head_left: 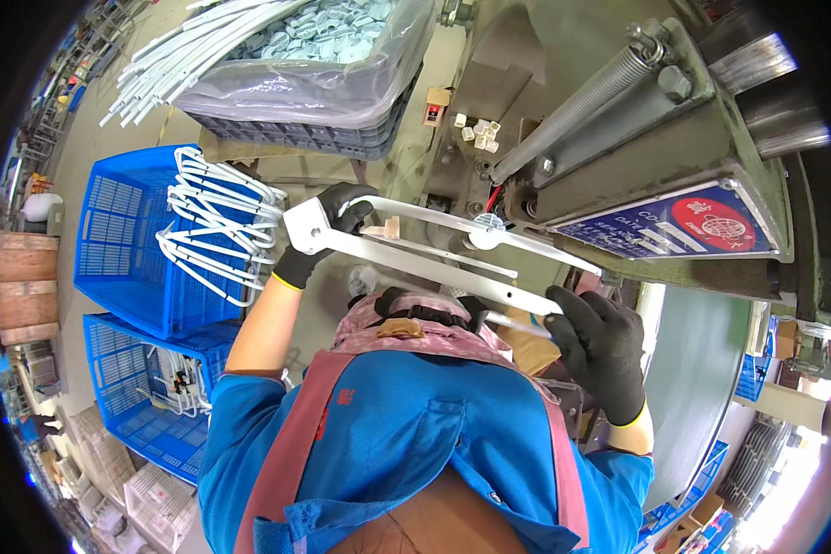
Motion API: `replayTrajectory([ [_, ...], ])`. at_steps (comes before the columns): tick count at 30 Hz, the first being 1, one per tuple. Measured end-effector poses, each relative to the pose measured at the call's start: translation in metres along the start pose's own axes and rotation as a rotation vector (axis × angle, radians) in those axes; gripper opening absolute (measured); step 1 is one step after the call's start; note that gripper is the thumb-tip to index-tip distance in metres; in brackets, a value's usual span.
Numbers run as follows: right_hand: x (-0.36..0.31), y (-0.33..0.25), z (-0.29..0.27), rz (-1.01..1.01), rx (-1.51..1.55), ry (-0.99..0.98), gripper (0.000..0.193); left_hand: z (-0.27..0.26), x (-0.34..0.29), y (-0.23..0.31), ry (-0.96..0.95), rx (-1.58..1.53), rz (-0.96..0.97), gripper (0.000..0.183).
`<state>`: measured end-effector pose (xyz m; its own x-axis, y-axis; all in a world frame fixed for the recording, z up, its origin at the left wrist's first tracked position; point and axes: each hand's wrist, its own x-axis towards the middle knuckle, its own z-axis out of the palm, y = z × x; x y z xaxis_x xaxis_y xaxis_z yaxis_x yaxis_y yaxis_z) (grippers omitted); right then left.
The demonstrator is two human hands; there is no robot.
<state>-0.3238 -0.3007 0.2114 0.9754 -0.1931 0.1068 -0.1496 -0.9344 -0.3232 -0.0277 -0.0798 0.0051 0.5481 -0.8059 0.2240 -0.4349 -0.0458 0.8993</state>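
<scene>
Both my hands wear black gloves with yellow cuffs. My left hand point(340, 199) is closed around the left end of a long white metal bar point(434, 269), beside its squared, bent end with a hole. At the bar's other end, my right hand point(608, 343) pinches it between thumb and fingers. A second white arm point(425, 215) with a round white disc point(487, 231) runs from my left hand toward the machine; whether it joins the bar I cannot tell. A small tan block point(384, 228) sits next to my left fingers. The bar is held level before my waist.
A grey machine point(674, 157) with a spring point(582, 111) and blue plate stands at the right. Blue crates point(111, 235) at the left hold bent white tubes point(217, 217). A plastic-lined bin point(286, 97) behind carries small grey parts and white rods point(180, 69). Small cream pieces point(480, 134) lie near the machine.
</scene>
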Motion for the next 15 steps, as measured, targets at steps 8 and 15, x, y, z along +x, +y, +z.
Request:
replayTrajectory([
  [8, 0.035, 0.034, 0.074, 0.006, -0.176, 0.228, 0.020, 0.005, -0.002, 0.009, 0.121, 0.177, -0.105, 0.027],
  [15, 0.033, 0.039, 0.079, 0.015, -0.201, 0.216, 0.018, 0.005, -0.006, 0.017, 0.112, 0.134, -0.136, 0.026],
])
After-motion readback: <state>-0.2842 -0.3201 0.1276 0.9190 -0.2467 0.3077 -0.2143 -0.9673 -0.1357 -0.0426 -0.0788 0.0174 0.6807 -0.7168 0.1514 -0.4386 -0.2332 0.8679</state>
